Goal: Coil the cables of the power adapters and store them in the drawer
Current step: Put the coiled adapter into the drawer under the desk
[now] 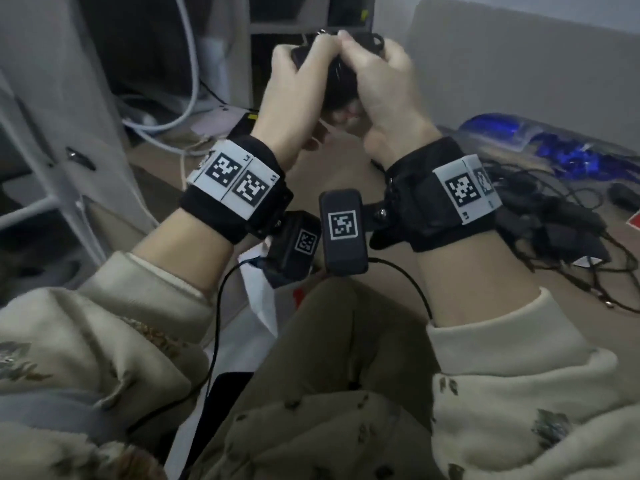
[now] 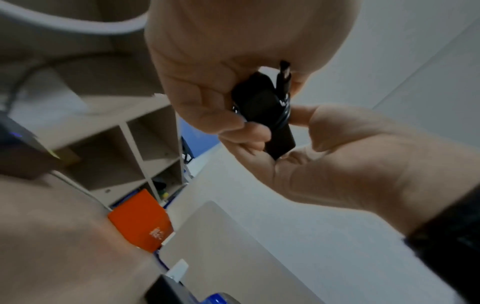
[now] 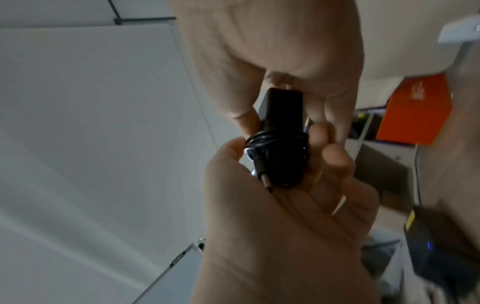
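We hold one black power adapter (image 1: 341,76) in both hands.
Left hand (image 1: 298,81) and right hand (image 1: 384,84) curl fingers round it, cable (image 3: 275,139) wound about its middle.

The power adapter (image 3: 281,115) has a matt black plastic body. The cable (image 3: 275,142) wound around it has a smooth, slightly glossy black sheath; its plug tip (image 3: 265,181) looks metallic. The wristbands (image 1: 242,199) are black cloth bearing matt white printed marker cards. The sleeves (image 1: 104,341) are soft, fleecy cloth. The blue wrapping (image 1: 540,140) is glossy, crinkled film. The orange box (image 2: 141,221) looks like matt card.
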Available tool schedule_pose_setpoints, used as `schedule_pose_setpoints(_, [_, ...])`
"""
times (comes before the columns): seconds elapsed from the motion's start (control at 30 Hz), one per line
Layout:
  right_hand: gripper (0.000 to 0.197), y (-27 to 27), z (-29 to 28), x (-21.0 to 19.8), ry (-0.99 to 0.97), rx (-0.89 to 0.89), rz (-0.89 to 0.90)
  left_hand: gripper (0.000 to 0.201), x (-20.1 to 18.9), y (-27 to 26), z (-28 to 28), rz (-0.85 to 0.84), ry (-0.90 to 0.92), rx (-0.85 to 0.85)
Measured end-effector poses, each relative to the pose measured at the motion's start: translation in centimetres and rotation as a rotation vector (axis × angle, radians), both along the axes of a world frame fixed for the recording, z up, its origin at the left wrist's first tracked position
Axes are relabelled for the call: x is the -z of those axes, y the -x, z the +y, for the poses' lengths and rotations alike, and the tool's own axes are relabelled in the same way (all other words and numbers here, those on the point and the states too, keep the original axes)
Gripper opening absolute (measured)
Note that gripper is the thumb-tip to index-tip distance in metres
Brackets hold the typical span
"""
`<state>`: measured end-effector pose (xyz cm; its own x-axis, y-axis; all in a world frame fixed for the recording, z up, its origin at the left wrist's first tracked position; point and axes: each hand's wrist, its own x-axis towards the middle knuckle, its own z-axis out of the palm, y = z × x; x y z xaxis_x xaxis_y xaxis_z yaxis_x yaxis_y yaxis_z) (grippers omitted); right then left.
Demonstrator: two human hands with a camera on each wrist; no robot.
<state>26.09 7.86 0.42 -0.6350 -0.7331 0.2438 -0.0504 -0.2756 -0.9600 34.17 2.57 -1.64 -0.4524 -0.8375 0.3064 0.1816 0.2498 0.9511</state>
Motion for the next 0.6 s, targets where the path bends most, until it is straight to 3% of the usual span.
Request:
schedule_pose_setpoints(0.13, [0.024,-5.6,-2.9,0.7,-0.02,-0.185,-0.003,0.047,1.0,-5.8,-1.7,0.096,-0.057,-0.113])
schedule_pose_setpoints(0.27, [0.033,-10.6,-5.8,1.7,-0.068,-0.389,-0.067,0.065,2.5,-10.9,-4.1,0.06,-0.117,-0.327])
schedule_pose_setpoints(0.5, [0.054,-16.7,-10.1,5.0,-0.134,-0.543,-0.205,0.053,5.4,-17.0,-6.8,0.001,-0.155,-0.517])
schedule_pose_setpoints(0.6, [0.055,-18.2,-11.7,6.8,-0.17,-0.569,-0.218,0.079,6.9,-18.4,-7.9,-0.024,-0.227,-0.587])
